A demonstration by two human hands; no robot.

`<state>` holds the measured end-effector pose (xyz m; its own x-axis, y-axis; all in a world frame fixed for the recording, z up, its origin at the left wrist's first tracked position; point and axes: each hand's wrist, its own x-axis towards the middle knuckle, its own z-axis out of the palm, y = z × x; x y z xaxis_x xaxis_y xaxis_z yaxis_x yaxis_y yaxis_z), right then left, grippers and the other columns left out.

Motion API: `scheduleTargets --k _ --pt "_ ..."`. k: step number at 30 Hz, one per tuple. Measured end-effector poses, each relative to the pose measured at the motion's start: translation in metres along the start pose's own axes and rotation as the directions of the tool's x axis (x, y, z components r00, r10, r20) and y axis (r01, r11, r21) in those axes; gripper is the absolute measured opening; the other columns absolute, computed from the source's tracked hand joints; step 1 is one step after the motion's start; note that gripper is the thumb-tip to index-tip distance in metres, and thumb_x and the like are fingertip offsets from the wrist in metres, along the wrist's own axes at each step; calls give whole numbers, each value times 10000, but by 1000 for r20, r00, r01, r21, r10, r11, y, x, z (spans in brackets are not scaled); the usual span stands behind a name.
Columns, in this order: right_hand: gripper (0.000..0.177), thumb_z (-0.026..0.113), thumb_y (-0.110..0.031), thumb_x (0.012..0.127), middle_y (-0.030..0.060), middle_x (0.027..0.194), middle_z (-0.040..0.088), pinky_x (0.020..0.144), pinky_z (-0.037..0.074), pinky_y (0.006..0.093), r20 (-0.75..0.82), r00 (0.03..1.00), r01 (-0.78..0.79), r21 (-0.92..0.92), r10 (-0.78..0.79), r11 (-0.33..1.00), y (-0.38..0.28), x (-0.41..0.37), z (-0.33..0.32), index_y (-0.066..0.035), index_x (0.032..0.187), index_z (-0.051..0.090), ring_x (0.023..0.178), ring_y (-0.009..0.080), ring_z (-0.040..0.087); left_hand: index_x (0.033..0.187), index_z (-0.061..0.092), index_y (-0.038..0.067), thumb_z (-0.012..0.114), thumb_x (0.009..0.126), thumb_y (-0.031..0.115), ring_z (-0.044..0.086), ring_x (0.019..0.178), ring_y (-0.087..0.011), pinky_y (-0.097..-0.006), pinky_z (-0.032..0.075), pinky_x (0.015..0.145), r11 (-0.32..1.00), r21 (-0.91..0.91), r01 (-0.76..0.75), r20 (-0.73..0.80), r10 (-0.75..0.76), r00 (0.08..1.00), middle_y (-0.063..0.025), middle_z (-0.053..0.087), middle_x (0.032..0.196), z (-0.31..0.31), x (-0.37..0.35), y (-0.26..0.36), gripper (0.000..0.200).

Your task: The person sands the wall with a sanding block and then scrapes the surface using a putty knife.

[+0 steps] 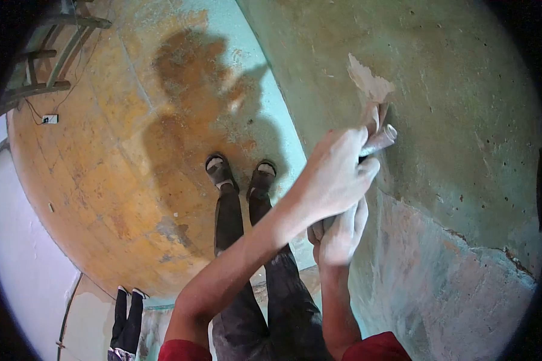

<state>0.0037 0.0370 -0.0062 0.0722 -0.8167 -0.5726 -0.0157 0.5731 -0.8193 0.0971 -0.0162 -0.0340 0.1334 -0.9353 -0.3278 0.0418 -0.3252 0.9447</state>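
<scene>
Against the green wall (464,120), your left hand (337,174) is clenched around a pale tool (379,135), whose tip presses on the wall just below a patch of bare plaster (368,81). Your right hand (340,234) sits right beneath it with fingers curled upward, though you cannot tell whether it grips anything. Another person's legs (126,319) stand well apart on the orange floor (102,180).

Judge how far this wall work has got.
Done: one small pale patch is stripped bare. In hand: the left hand presses a tool just below it, with the right hand close beneath. Left: most of the green wall remains coated.
</scene>
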Motion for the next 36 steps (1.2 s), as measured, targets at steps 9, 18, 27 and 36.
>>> scheduleTargets --k 9,18,27,36 --pt "392 404 -320 1042 -18 753 516 448 309 197 -14 994 106 -59 -107 993 7 -7 -1 18 1235 448 542 13 433 827 545 -100 547 794 78 566 647 -193 -391 472 614 998 -51 37 27 -35 999 -208 558 671 7 -8 -1 180" --pt "330 438 -317 1022 -49 649 475 386 250 200 -84 996 38 58 -33 998 12 -13 -17 -19 1152 499 451 1 375 887 519 -123 526 817 42 574 804 -500 -441 476 694 997 -54 -55 -10 54 998 -349 567 828 21 -22 6 180" --pt "270 492 -300 994 -35 595 465 338 236 218 24 1000 5 2 -5 1000 2 9 -23 -37 1049 515 381 22 336 1288 423 -110 520 818 6 638 897 -452 -477 506 740 999 22 34 -49 -33 998 -328 617 895 14 -8 19 493" --pt "417 444 -277 1026 79 1065 563 790 437 289 -8 996 81 -215 -84 973 26 13 -21 49 1285 454 939 134 538 893 539 -88 556 808 75 555 633 -212 -363 486 636 1000 -13 21 -37 -22 999 -182 572 670 2 4 -1 185"
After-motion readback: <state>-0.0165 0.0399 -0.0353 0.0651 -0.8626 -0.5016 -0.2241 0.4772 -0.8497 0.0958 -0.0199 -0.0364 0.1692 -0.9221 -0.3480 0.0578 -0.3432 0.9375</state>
